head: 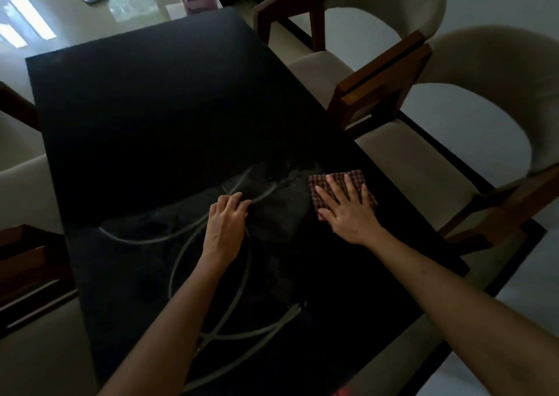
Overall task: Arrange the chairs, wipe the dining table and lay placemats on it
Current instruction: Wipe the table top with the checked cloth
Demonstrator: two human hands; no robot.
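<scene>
A person is leaning over a dark, glossy bench, wiping it with a small checked cloth near its right-hand edge. The top is looking hard, slick and heavy, with pale curved smears of damp across its near half (the far half is showing none). Two cream-cushioned chairs with wooden arms, the nearer chair and the farther chair, are standing tucked close along the right side, and parts of others are showing on the left; these look bulky, best shifted by their wooden frames.

The cloth is soft, thin and light, likely to bunch or slide on the polished surface, so flat pressure should be suiting it better than a pinch. The right hand is lying spread flat on it, fingers straight, its grip apart and pressing down. The left hand is resting on the bare top just beside, fingers loosely bent, holding nothing.

No placemats are showing. Nothing on the top is blocking the cloth's path.
</scene>
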